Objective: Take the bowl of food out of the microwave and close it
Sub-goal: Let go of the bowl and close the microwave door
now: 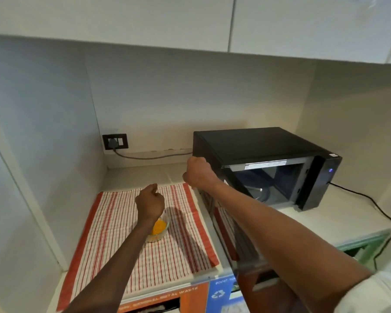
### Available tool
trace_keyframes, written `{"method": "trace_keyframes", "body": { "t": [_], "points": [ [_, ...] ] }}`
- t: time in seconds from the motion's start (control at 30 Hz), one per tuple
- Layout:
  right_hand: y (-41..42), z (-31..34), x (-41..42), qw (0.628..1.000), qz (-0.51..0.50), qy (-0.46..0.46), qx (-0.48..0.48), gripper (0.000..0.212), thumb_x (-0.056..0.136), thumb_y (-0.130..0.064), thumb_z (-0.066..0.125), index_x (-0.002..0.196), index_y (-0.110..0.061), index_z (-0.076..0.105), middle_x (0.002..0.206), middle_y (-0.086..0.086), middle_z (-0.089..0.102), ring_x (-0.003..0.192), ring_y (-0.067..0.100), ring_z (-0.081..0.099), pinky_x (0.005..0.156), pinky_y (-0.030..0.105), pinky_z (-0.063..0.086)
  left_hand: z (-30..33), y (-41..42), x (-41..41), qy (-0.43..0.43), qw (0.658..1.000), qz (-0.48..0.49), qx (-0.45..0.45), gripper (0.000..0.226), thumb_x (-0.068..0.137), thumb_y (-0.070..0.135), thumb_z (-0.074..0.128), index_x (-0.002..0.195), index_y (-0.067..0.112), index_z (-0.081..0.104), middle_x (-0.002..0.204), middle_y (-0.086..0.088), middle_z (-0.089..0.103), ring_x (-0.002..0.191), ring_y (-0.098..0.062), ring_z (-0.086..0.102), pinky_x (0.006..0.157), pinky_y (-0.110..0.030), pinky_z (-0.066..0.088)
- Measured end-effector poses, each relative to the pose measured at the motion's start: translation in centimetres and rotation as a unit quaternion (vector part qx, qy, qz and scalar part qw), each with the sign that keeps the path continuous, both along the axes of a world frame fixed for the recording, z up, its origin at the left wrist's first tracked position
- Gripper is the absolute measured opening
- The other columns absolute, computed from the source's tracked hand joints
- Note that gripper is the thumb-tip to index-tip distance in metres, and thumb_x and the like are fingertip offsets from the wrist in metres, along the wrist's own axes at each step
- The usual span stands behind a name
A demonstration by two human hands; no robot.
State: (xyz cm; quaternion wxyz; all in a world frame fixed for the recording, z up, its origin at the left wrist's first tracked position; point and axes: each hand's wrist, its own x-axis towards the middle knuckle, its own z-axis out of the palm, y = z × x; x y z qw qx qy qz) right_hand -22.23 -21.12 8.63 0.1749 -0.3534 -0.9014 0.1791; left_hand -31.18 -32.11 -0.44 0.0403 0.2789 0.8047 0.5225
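Observation:
A small clear bowl [160,229] of yellow-orange food stands on a red-striped cloth [108,224], left of the black microwave [262,145]. The microwave's glass door [226,224] is swung wide open toward me, and the lit cavity [271,184] shows only its turntable. My left hand [150,204] hovers just above the bowl with fingers loosely curled, holding nothing. My right hand [198,175] is a fist against the microwave's upper left corner, by the door's hinge side. Its forearm reaches over the open door.
A wall socket [115,141] with a grey cord sits at the back left. A black cable [370,199] trails off the counter on the right. White walls enclose the niche and cabinets hang overhead. Orange and blue labelled bins [219,292] sit under the counter's front edge.

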Motion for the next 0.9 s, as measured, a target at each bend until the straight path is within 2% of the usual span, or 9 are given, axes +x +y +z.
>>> {"method": "trace_keyframes", "body": {
  "t": [0.1, 0.2, 0.27, 0.37, 0.47, 0.6, 0.67, 0.77, 0.9],
  "points": [
    [0.6, 1.0, 2.1, 1.0, -0.005, -0.015, 0.01, 0.024, 0.085, -0.004, 0.061, 0.067, -0.014, 0.05, 0.068, 0.002, 0.057, 0.056, 0.011, 0.057, 0.047, 0.018, 0.042, 0.7, 0.9, 2.5, 0.005, 1.0, -0.021, 0.022, 0.038, 0.092, 0.0, 0.053, 0.13, -0.001, 0.059, 0.134, -0.019, 0.061, 0.126, -0.032, 0.056, 0.108, -0.037, 0.04],
    [1.1, 1.5, 4.4, 0.999, -0.001, -0.015, 0.029, 0.023, 0.085, -0.006, 0.063, 0.069, -0.013, 0.048, 0.064, -0.001, 0.051, 0.053, 0.008, 0.05, 0.043, 0.018, 0.032, 1.5, 1.6, 5.0, -0.001, 0.998, -0.042, 0.038, 0.04, 0.091, 0.003, 0.057, 0.131, 0.004, 0.06, 0.133, -0.014, 0.063, 0.124, -0.027, 0.058, 0.101, -0.028, 0.041],
    [1.4, 1.6, 6.3, 0.999, 0.005, -0.01, 0.045, 0.021, 0.085, -0.008, 0.065, 0.071, -0.014, 0.05, 0.062, -0.002, 0.048, 0.053, 0.009, 0.049, 0.044, 0.018, 0.031, 1.9, 1.9, 7.0, -0.001, 0.997, -0.06, 0.041, 0.041, 0.09, 0.006, 0.061, 0.131, 0.007, 0.06, 0.134, -0.011, 0.063, 0.122, -0.024, 0.059, 0.098, -0.026, 0.041],
    [1.6, 1.7, 9.2, 0.996, 0.023, -0.025, 0.086, 0.005, 0.086, -0.01, 0.064, 0.088, -0.006, 0.062, 0.067, 0.0, 0.052, 0.06, 0.015, 0.053, 0.054, 0.025, 0.041, 2.5, 2.1, 10.2, -0.016, 0.993, -0.108, 0.045, 0.045, 0.088, 0.012, 0.066, 0.132, 0.012, 0.059, 0.133, -0.007, 0.064, 0.12, -0.016, 0.06, 0.095, -0.023, 0.044],
    [1.8, 2.0, 12.1, 0.991, 0.045, -0.055, 0.112, 0.012, 0.089, -0.012, 0.06, 0.096, -0.003, 0.063, 0.09, 0.014, 0.067, 0.078, 0.026, 0.064, 0.071, 0.036, 0.056, 2.9, 2.4, 13.3, -0.035, 0.983, -0.175, 0.044, 0.047, 0.089, 0.011, 0.067, 0.134, 0.012, 0.058, 0.136, -0.006, 0.062, 0.123, -0.015, 0.058, 0.095, -0.018, 0.043],
    [2.0, 1.8, 15.4, 0.986, 0.071, -0.093, 0.116, 0.023, 0.092, -0.015, 0.054, 0.109, 0.0, 0.06, 0.112, 0.022, 0.063, 0.104, 0.036, 0.06, 0.09, 0.046, 0.054, 2.9, 2.7, 16.9, -0.038, 0.976, -0.211, 0.048, 0.045, 0.091, 0.01, 0.065, 0.135, 0.01, 0.056, 0.133, -0.005, 0.064, 0.117, -0.008, 0.06, 0.083, 0.0, 0.046],
    [1.9, 1.5, 16.8, 0.985, 0.084, -0.094, 0.116, 0.025, 0.092, -0.016, 0.053, 0.111, 0.0, 0.058, 0.114, 0.024, 0.062, 0.107, 0.039, 0.057, 0.091, 0.046, 0.051, 2.5, 2.8, 18.2, -0.037, 0.975, -0.215, 0.051, 0.043, 0.094, 0.012, 0.061, 0.136, 0.012, 0.055, 0.133, -0.005, 0.064, 0.115, -0.006, 0.061, 0.091, -0.009, 0.049],
    [1.8, 0.7, 18.9, 0.99, 0.1, -0.06, 0.082, 0.018, 0.091, -0.017, 0.057, 0.101, -0.003, 0.061, 0.104, 0.02, 0.066, 0.099, 0.036, 0.062, 0.083, 0.043, 0.054, 1.9, 2.7, 19.6, -0.039, 0.976, -0.206, 0.056, 0.041, 0.098, 0.018, 0.054, 0.139, 0.018, 0.052, 0.138, -0.004, 0.061, 0.122, -0.014, 0.059, 0.104, -0.037, 0.05],
    [1.7, -0.5, 20.9, 0.992, 0.117, -0.002, 0.04, 0.012, 0.09, -0.016, 0.061, 0.091, -0.005, 0.064, 0.072, 0.006, 0.059, 0.067, 0.019, 0.059, 0.062, 0.03, 0.047, 1.2, 2.9, 20.9, -0.035, 0.98, -0.186, 0.065, 0.042, 0.099, 0.017, 0.051, 0.141, 0.023, 0.049, 0.144, -0.004, 0.055, 0.128, -0.019, 0.055, 0.103, -0.043, 0.051]
  ]
}}
